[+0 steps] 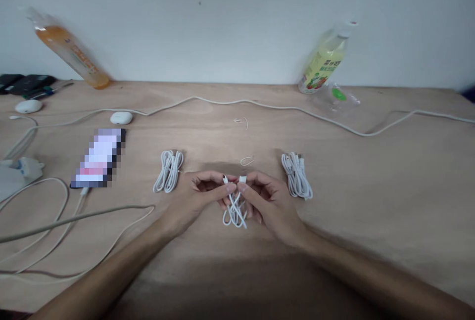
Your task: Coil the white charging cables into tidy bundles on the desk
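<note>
My left hand [200, 196] and my right hand [267, 199] meet over the middle of the wooden table [371, 201]. Both pinch the plug ends of a loosely coiled white cable [234, 213], whose loops hang between my palms. A bundled white cable [168, 170] lies just left of my left hand. Another bundled white cable [297, 175] lies just right of my right hand. Two small twist ties [246, 160] rest on the table beyond my fingers.
A phone [99, 158] lies at the left with a cable plugged in. A long white cord [260, 105] crosses the table. An orange bottle [70, 50] and a yellow-green bottle [326, 60] stand by the wall. White earbud cases [120, 117] and loose cords [44, 226] occupy the left.
</note>
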`<state>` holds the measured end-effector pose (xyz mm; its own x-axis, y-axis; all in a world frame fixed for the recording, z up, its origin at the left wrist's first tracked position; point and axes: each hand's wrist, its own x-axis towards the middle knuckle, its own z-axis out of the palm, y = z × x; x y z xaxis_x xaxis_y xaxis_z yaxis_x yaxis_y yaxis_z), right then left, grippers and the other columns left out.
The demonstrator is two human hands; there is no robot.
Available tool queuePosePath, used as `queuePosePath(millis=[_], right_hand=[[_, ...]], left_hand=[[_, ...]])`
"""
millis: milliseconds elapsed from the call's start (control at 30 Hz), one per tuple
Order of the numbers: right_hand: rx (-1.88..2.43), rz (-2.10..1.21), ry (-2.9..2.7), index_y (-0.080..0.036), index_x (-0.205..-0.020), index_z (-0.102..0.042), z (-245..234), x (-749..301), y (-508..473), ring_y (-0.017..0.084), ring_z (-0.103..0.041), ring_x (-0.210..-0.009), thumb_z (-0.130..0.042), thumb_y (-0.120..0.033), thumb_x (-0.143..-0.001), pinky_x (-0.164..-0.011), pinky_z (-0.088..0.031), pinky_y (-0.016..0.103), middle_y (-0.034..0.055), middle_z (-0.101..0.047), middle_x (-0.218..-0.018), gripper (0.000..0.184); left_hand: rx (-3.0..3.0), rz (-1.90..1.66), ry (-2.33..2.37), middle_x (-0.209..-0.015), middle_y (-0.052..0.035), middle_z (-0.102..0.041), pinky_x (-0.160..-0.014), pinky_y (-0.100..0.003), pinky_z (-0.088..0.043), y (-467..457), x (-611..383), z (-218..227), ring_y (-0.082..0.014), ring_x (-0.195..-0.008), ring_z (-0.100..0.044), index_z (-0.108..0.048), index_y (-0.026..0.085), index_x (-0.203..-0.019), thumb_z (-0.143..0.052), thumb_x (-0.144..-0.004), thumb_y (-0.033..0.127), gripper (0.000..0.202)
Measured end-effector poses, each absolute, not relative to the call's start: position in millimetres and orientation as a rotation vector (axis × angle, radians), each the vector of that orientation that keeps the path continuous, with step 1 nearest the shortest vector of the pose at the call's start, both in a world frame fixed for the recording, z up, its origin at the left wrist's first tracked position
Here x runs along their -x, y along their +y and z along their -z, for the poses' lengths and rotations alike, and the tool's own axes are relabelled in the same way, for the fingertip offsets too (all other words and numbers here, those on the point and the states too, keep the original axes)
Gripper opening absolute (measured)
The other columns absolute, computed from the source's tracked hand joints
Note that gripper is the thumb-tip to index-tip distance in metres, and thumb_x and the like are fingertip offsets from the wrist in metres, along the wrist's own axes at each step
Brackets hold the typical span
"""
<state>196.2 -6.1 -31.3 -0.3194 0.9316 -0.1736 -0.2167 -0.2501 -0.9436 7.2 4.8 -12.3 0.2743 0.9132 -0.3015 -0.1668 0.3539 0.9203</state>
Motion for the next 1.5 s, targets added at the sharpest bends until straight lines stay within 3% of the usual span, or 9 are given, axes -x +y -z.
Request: queuePosePath(millis=[133, 267, 367, 467, 567, 733, 933, 1167, 1500], right_hand=[[0.994, -1.701, -1.098, -0.022, -0.09, -0.07, 31.1, -195.9, -6.1, 0.008, -0.047, -0.047, -0.083, -0.058, -0.09, -0.041, -0.041, 0.02, -0.0062, -0.058, -0.063, 0.038], [1.004, -1.683, -1.127, -0.021, -0.104, -0.076, 31.6, -196.6, -6.8, 0.008, -0.046, -0.047, -0.078, -0.058, -0.095, -0.041, -0.038, 0.02, -0.0056, -0.059, -0.063, 0.038], [0.995, -1.678, -1.172, -0.021, -0.113, -0.078, 31.8, -197.4, -7.4, 0.008, -0.044, -0.047, -0.072, -0.061, -0.099, -0.041, -0.037, 0.021, -0.0058, -0.058, -0.061, 0.043], [1.024, -1.668, -1.2, -0.02, -0.102, -0.078, 33.6, -198.5, -7.4, 0.008, -0.044, -0.047, -0.068, -0.067, -0.1, -0.04, -0.034, 0.021, -0.0052, -0.057, -0.062, 0.049], [1.044, -1.652, -1.22, -0.019, -0.086, -0.074, 36.5, -200.0, -6.7, 0.007, -0.043, -0.046, -0.068, -0.071, -0.098, -0.039, -0.033, 0.021, -0.0045, -0.058, -0.062, 0.053], [1.023, -1.681, -1.204, -0.02, -0.075, -0.071, 36.3, -200.9, -4.4, 0.007, -0.045, -0.045, -0.071, -0.065, -0.099, -0.038, -0.035, 0.02, -0.0039, -0.059, -0.058, 0.05], [1.025, -1.697, -1.151, -0.02, -0.084, -0.076, 33.4, -200.0, -4.6, 0.007, -0.044, -0.041, -0.076, -0.069, -0.093, -0.036, -0.035, 0.021, -0.0048, -0.059, -0.057, 0.049], [1.028, -1.672, -1.192, -0.022, -0.07, -0.069, 33.2, -200.5, -5.4, 0.008, -0.046, -0.044, -0.074, -0.062, -0.097, -0.041, -0.037, 0.022, -0.0043, -0.058, -0.056, 0.049], [1.057, -1.687, -1.185, -0.022, -0.078, -0.075, 32.0, -200.4, -5.2, 0.009, -0.048, -0.046, -0.074, -0.067, -0.094, -0.041, -0.037, 0.022, -0.0031, -0.061, -0.061, 0.048]], left_hand=[[-0.977, -0.885, 1.038, -0.076, -0.0018, -0.081, -0.064, -0.02, -0.058, 3.9, -4.7, 15.6, -0.011, -0.065, -0.067, -0.092, 0.023, -0.096, -0.095, -0.08, 0.03, 0.017], [-1.063, -0.874, 0.999, -0.08, -0.0026, -0.08, -0.066, -0.023, -0.057, 3.0, -2.3, 13.9, -0.0127, -0.069, -0.066, -0.091, 0.024, -0.104, -0.086, -0.091, 0.034, 0.018], [-1.123, -0.88, 1.013, -0.086, -0.0038, -0.08, -0.073, -0.026, -0.057, 2.8, -1.3, 12.4, -0.0139, -0.074, -0.066, -0.091, 0.023, -0.095, -0.081, -0.095, 0.035, 0.016], [-1.118, -0.889, 1.04, -0.085, -0.0058, -0.079, -0.077, -0.028, -0.056, 3.0, -0.4, 13.8, -0.0155, -0.078, -0.066, -0.088, 0.021, -0.08, -0.079, -0.098, 0.038, 0.026], [-1.061, -0.906, 1.05, -0.08, -0.006, -0.077, -0.071, -0.029, -0.056, 3.0, 0.1, 16.5, -0.0166, -0.076, -0.064, -0.089, 0.02, -0.086, -0.081, -0.095, 0.042, 0.025], [-0.997, -0.893, 1.1, -0.07, -0.0027, -0.074, -0.062, -0.027, -0.055, 2.5, -1.6, 17.1, -0.014, -0.063, -0.06, -0.091, 0.019, -0.1, -0.088, -0.087, 0.038, 0.023], [-0.949, -0.917, 1.081, -0.07, -0.0024, -0.076, -0.061, -0.024, -0.054, 3.2, -3.2, 15.3, -0.0114, -0.06, -0.059, -0.091, 0.02, -0.095, -0.09, -0.084, 0.034, 0.018], [-0.941, -0.884, 1.04, -0.066, -0.0006, -0.074, -0.06, -0.024, -0.054, 3.6, -4.4, 10.3, -0.0106, -0.058, -0.058, -0.091, 0.022, -0.092, -0.09, -0.083, 0.033, 0.014], [-0.977, -0.855, 1.064, -0.068, -0.0016, -0.075, -0.061, -0.026, -0.057, 3.9, -3.9, 9.4, -0.0118, -0.058, -0.059, -0.091, 0.021, -0.095, -0.09, -0.083, 0.037, 0.02]])
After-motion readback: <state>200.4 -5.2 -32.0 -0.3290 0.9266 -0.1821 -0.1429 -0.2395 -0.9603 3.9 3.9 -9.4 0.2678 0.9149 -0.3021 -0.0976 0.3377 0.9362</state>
